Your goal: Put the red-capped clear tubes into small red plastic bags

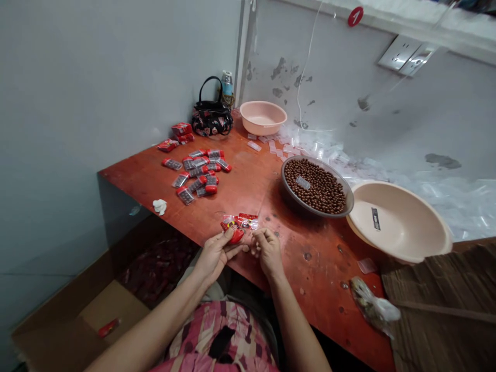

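- While the left hand [213, 254] pinches a red packet [235, 236] between thumb and fingers, just over the near edge of the table [248, 194], the right hand [268, 251] is right beside it, thumb and fingertips bunched close. Can't tell if they're gripping the clear film there.
- Grey bowl [291, 200]: loaded with shiny brown balls [321, 181], plus one small clear plastic piece [303, 182] lying on top.
- Cream basin [406, 225] touches that bowl; pink basin [263, 125] sits at the back.
- Knotted clear bag [374, 305] on the right, something brownish inside, too murky to say what.
- Cardboard box [112, 307] below the table, dark red stuff in the shadows.
- Tabletop's orange-red and scuffed. Loose pile of red-ended packs [198, 172] on the left, a floral handbag [212, 122] and bottle [227, 85] in the corner, clear plastic pieces [461, 209] heaped along the back.
- Grey wall [337, 67], paint flaking, socket plate [403, 54] up top.
- Writing: red round sticker [355, 16] reads "1". Dark label [375, 219] in the cream basin is too small to read.
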A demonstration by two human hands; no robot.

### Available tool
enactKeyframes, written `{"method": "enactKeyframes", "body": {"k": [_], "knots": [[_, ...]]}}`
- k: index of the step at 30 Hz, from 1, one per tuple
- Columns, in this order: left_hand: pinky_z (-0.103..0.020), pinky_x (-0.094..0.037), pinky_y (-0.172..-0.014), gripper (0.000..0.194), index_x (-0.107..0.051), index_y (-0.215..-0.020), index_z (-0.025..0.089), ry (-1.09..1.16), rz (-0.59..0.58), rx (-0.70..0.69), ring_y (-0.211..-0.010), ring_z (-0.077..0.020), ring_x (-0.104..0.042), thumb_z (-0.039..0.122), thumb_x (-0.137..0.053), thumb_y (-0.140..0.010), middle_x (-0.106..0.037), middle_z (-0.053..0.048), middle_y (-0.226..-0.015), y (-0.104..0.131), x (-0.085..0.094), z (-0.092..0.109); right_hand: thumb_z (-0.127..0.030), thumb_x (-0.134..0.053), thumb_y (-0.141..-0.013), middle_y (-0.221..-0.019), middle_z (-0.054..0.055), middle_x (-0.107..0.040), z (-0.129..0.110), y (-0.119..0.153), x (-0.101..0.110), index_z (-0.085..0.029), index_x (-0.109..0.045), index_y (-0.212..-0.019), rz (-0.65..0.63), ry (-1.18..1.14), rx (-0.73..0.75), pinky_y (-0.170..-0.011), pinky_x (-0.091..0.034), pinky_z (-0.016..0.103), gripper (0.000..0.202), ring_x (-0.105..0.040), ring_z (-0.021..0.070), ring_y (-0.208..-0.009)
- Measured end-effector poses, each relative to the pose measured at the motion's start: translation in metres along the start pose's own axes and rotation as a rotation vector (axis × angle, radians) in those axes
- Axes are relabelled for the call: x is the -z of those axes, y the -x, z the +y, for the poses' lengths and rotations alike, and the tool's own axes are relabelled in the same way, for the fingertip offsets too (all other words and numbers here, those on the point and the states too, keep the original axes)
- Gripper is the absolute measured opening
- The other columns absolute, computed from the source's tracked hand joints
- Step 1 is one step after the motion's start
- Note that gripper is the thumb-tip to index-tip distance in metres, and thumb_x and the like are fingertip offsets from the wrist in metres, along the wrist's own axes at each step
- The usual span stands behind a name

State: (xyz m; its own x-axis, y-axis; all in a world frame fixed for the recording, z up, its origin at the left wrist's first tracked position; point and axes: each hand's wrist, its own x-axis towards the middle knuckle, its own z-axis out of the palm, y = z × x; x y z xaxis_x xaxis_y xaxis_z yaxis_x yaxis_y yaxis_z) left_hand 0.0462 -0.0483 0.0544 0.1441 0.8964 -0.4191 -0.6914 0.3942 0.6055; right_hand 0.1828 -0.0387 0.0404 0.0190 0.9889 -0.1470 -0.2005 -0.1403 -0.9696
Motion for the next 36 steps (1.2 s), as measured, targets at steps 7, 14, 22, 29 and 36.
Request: {"method": "enactKeyframes", "body": {"k": [7, 14, 22, 29, 36], "knots": [[-0.037, -0.050, -0.076, 0.018, -0.062, -0.085, 0.011, 0.134, 0.174, -0.163, -0.076, -0.0213, -0.064, 0.024, -0.058, -0.073, -0.068, -0.010, -0.080, 0.024, 0.027, 0.021, -0.037, -0.053, -0.077, -0.053, -0.006, -0.050, 0.001, 0.001, 0.014, -0.016, -0.048, -0.065, 0.027, 0.049, 0.007, -0.035, -0.028, 0.014, 0.025, -0.043, 0.0039, -0.038], [-0.038, -0.050, -0.075, 0.044, -0.058, -0.099, 0.008, -0.162, 0.295, -0.168, -0.088, -0.0271, -0.061, 0.044, -0.050, -0.075, -0.063, -0.019, -0.098, 0.048, 0.071, 0.012, -0.038, -0.054, -0.076, -0.052, -0.005, -0.051, 0.006, 0.002, 0.005, -0.016, -0.048, -0.066, 0.007, 0.062, -0.017, -0.035, -0.028, 0.014, 0.025, -0.042, 0.0044, -0.038], [-0.049, -0.020, -0.100, 0.038, -0.056, -0.110, 0.020, -1.669, 0.095, -0.878, -0.121, -0.0296, -0.031, 0.034, -0.054, -0.075, -0.045, -0.010, -0.127, -0.029, 0.043, 0.009, -0.039, -0.052, -0.077, -0.053, -0.003, -0.055, -0.001, 0.008, -0.003, -0.016, -0.048, -0.067, -0.076, 0.179, -0.022, -0.036, -0.029, 0.015, 0.025, -0.041, 0.0054, -0.038], [-0.053, -0.019, -0.098, 0.025, -0.063, -0.098, 0.024, -1.855, 0.202, -0.961, -0.117, -0.0298, -0.037, 0.027, -0.046, -0.080, -0.056, -0.007, -0.116, -0.047, 0.045, -0.001, -0.037, -0.054, -0.076, -0.050, -0.005, -0.053, -0.004, -0.003, 0.001, -0.017, -0.049, -0.066, -0.110, 0.233, -0.004, -0.039, -0.032, 0.017, 0.022, -0.043, 0.0064, -0.039], [-0.050, -0.024, -0.097, 0.022, -0.064, -0.088, 0.017, -1.800, 0.117, -1.096, -0.107, -0.0271, -0.048, 0.016, -0.043, -0.080, -0.064, -0.009, -0.101, -0.052, 0.045, -0.003, -0.033, -0.051, -0.077, -0.060, -0.003, -0.057, -0.006, -0.023, -0.016, -0.017, -0.055, -0.073, -0.092, 0.457, 0.152, -0.047, -0.039, 0.020, 0.017, -0.050, 0.0101, -0.049]]}}
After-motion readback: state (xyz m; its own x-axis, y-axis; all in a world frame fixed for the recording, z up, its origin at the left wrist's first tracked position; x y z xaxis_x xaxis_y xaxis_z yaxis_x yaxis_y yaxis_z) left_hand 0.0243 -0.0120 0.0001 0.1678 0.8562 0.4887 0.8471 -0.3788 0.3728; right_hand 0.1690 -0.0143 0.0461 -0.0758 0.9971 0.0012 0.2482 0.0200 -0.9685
